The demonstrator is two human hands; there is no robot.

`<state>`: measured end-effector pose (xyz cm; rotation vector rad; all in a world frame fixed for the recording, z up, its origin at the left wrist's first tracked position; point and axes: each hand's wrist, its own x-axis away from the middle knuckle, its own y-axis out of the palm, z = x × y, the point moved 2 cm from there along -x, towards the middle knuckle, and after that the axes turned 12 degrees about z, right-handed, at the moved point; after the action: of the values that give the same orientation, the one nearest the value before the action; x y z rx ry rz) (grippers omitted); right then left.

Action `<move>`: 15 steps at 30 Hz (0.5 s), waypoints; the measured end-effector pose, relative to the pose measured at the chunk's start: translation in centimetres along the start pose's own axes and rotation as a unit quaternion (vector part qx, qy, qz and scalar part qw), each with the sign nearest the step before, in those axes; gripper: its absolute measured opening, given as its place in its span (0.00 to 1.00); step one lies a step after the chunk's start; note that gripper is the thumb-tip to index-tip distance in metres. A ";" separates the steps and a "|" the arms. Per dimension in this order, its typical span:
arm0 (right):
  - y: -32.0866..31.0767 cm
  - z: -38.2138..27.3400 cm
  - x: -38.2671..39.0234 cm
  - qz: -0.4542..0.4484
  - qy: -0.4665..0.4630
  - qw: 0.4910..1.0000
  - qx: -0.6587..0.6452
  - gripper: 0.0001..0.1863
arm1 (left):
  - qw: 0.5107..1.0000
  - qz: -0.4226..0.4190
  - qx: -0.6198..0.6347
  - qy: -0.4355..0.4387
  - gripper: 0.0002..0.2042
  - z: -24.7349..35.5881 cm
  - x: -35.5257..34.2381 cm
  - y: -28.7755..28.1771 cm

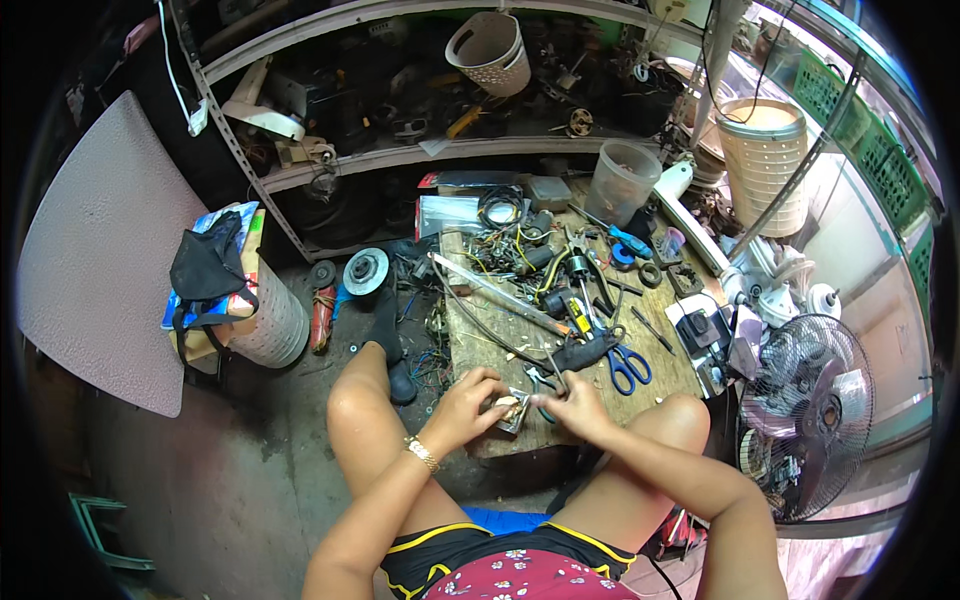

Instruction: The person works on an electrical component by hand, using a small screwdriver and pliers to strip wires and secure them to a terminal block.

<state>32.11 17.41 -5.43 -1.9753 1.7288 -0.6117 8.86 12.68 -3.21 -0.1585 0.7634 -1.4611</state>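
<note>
At the near edge of the wooden worktop (480, 345), my left hand (466, 408) is closed on a small silvery metal part (513, 413) with a pale inside. Just right of it, my right hand (580, 408) is closed around a thin rod-like tool (551, 362); its exact kind is too small to tell. Small pliers (541, 383) lie between the hands, partly hidden by the right fingers. Beyond the right hand are a dark cylindrical tool (583, 352) and blue-handled scissors (629, 370).
Pliers, screwdrivers, tape rolls and wires crowd the worktop, with a clear plastic bucket (622, 182) at its back. A fan (822, 420) stands at right. On the floor at left are an angle grinder (322, 315) and a perforated bin (275, 318). Shelving (430, 150) spans the back.
</note>
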 end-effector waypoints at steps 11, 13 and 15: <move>4.2 -0.7 3.1 -0.009 0.052 0.994 -0.095 0.26 | 0.986 -0.037 -0.082 0.139 0.07 -0.4 -1.3 0.6; 3.8 -0.8 3.0 -0.022 0.031 0.996 -0.082 0.25 | 0.987 -0.046 -0.073 0.135 0.06 -0.7 -1.8 0.6; 3.6 -0.2 2.8 -0.014 -0.012 0.995 -0.093 0.24 | 0.988 -0.053 -0.045 0.136 0.06 -1.0 -2.7 0.7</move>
<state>29.48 14.21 -7.32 -2.1271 1.8024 -0.4470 9.15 15.64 -3.33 -0.0710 1.0568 -1.5692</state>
